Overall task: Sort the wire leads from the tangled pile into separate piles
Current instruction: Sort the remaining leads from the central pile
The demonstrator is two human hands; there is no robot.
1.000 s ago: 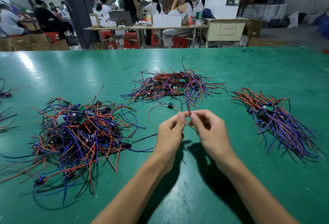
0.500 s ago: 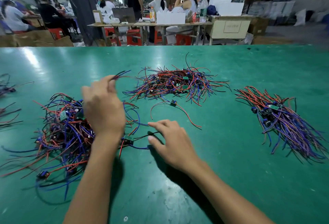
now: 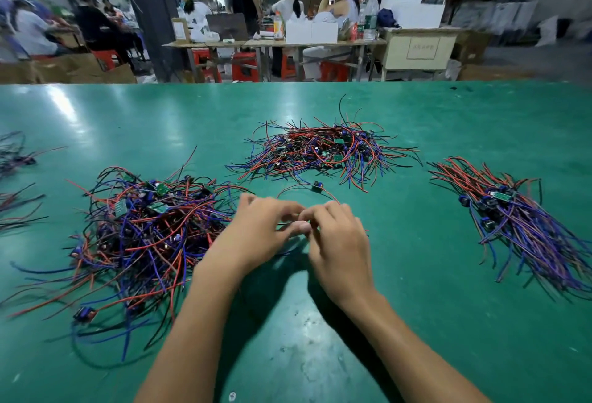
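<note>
Tangled pile point(image 3: 144, 236) of red, blue, black leads

Three large piles of wire leads are seen on the green table point(image 3: 416, 322): a tangled pile point(image 3: 144, 236), a far pile point(image 3: 323, 152) and a right pile point(image 3: 519, 220). One loose lead point(image 3: 315, 189) and two hands are counted: the left hand point(image 3: 256, 236), the right hand point(image 3: 336, 242).

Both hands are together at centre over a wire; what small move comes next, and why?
Probably draw the hands apart to straighten the lead: left hand and right hand meet fingertip to fingertip beside the tangled pile, apparently pinching a thin wire.
</note>
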